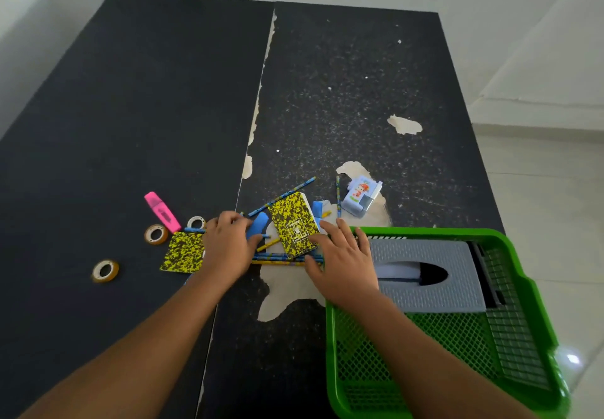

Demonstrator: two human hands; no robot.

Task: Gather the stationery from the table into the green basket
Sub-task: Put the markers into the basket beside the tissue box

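Your stationery lies in a loose heap near the middle of the black table [130,108], just left of the green basket [523,288] at the front right corner. A yellow-speckled notebook [294,222] sits tilted atop several pencils [281,257], with a blue eraser [258,226] beside it and a second speckled notebook [183,253] flat to the left. Your left hand [228,245] rests palm down over the pencils and the eraser, fingers curled lightly; whether it has hold of anything I cannot tell. Your right hand [343,265] lies open and flat, fingers spread, its fingertips touching the tilted notebook's near edge, its wrist over the basket's rim. Further left lie a pink highlighter [162,211] and three tape rolls [105,270]. Behind the heap stands a small pale-blue sharpener [362,196]. Inside the basket rests a grey tissue box [425,275].
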